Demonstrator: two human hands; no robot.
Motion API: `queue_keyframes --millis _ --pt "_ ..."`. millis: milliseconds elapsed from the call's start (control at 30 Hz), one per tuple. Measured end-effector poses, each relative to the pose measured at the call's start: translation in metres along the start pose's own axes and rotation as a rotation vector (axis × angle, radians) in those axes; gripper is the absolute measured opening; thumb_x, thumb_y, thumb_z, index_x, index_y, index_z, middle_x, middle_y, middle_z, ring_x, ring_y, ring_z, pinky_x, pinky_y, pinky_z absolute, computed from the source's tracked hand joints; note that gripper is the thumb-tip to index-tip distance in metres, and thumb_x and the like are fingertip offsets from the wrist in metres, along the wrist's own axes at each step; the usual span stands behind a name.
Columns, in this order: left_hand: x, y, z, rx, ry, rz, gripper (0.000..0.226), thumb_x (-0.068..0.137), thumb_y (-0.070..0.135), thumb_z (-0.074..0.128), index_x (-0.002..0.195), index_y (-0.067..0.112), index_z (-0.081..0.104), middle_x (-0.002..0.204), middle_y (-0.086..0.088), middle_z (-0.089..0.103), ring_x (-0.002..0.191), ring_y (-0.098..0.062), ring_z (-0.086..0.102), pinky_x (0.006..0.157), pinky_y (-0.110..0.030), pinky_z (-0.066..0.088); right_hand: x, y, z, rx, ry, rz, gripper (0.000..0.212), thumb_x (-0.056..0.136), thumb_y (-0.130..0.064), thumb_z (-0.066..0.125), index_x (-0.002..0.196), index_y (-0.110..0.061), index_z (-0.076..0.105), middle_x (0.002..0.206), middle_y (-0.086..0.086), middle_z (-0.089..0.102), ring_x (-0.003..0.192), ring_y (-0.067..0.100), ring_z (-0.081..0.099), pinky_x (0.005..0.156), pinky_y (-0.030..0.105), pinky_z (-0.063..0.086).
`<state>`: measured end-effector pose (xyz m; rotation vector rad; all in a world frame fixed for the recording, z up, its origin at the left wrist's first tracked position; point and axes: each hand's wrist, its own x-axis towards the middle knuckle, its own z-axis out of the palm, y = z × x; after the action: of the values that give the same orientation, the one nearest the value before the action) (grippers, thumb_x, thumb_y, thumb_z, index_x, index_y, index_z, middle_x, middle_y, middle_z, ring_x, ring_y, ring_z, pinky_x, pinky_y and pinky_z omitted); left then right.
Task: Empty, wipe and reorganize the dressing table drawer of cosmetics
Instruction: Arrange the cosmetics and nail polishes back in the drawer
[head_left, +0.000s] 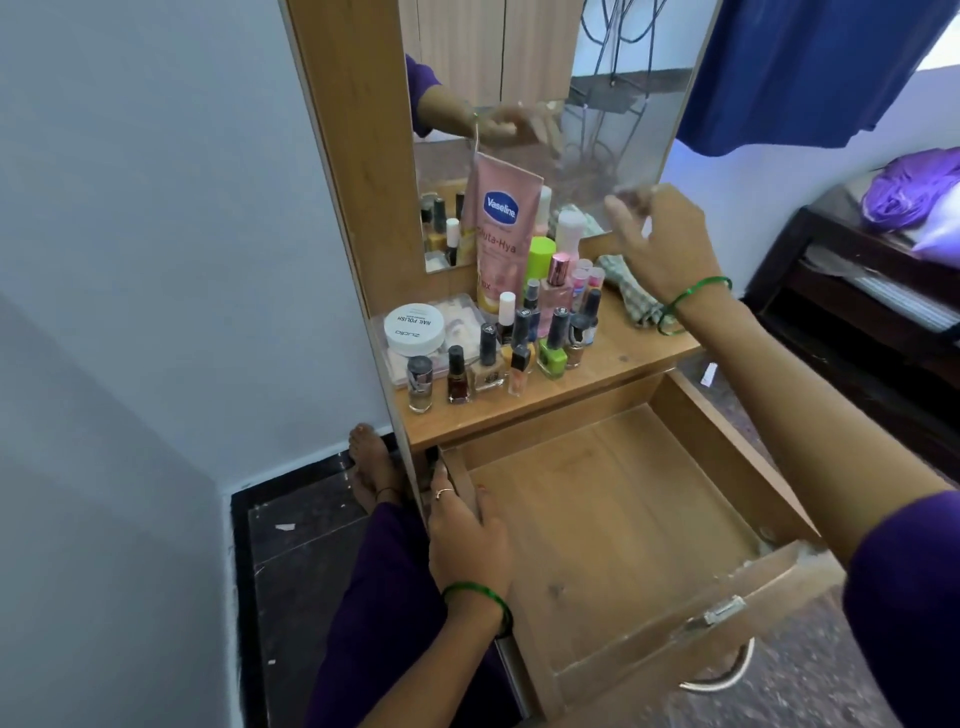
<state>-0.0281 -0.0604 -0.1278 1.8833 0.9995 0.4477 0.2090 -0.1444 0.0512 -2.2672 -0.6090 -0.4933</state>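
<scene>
The wooden drawer (613, 499) is pulled out below the dressing table top and its inside holds nothing. My left hand (467, 530) grips the drawer's left side wall. My right hand (660, 244) hovers above the table top, fingers loosely spread, holding nothing, just over a green checked cloth (631, 291). On the table top (618, 353) stand a pink Vaseline tube (501, 228), several nail polish bottles (519, 353), a green-capped bottle (540, 260) and a white round nail polish remover tub (414, 328) on a clear box.
The mirror (550, 104) behind the cosmetics reflects my hand. A white wall is on the left, with my foot (371, 462) on the dark floor beside the cabinet. A dark bed frame (852, 291) with purple fabric is at the right. The drawer's metal handle (722, 670) hangs at its front.
</scene>
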Motion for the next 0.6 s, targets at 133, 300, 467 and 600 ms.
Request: queue_keyframes --millis 133,300,467,600 --pt "-0.001 0.001 -0.001 0.020 0.001 0.012 0.053 0.094 0.031 0.045 0.144 0.026 0.027 0.130 -0.001 0.054 0.112 -0.022 0.056 0.085 -0.040 0.051 0.013 -0.068 -0.004 0.187 -0.080 -0.118 0.040 0.090 -0.048 0.053 0.107 -0.013 0.064 0.093 0.000 0.066 0.081 0.009 0.060 0.068 0.011 0.046" --pt "-0.003 0.004 -0.003 0.026 0.014 0.021 0.053 0.094 0.030 0.046 0.144 0.025 0.027 0.128 -0.001 0.055 0.109 -0.021 0.057 0.084 -0.042 0.053 0.027 -0.083 0.031 -0.004 -0.233 -0.091 0.034 0.083 -0.036 0.062 0.109 -0.013 0.064 0.106 0.006 0.066 0.098 0.020 0.060 0.083 0.029 0.050" --pt "-0.002 0.003 -0.003 0.055 0.018 0.038 0.055 0.094 0.028 0.047 0.145 0.021 0.026 0.131 -0.004 0.054 0.108 -0.021 0.059 0.081 -0.039 0.053 0.024 -0.086 0.037 0.005 -0.029 -0.025 0.026 0.087 -0.021 0.055 0.063 -0.014 0.064 0.062 0.001 0.056 0.064 0.017 0.050 0.066 0.030 0.047" --pt "-0.001 0.004 -0.002 0.055 0.027 0.036 0.055 0.094 0.029 0.047 0.145 0.021 0.026 0.134 -0.005 0.052 0.113 -0.023 0.057 0.086 -0.043 0.052 0.003 -0.095 -0.002 0.189 0.304 -0.136 0.024 0.091 -0.024 0.054 0.090 -0.008 0.072 0.078 0.001 0.068 0.068 0.007 0.057 0.070 0.021 0.052"
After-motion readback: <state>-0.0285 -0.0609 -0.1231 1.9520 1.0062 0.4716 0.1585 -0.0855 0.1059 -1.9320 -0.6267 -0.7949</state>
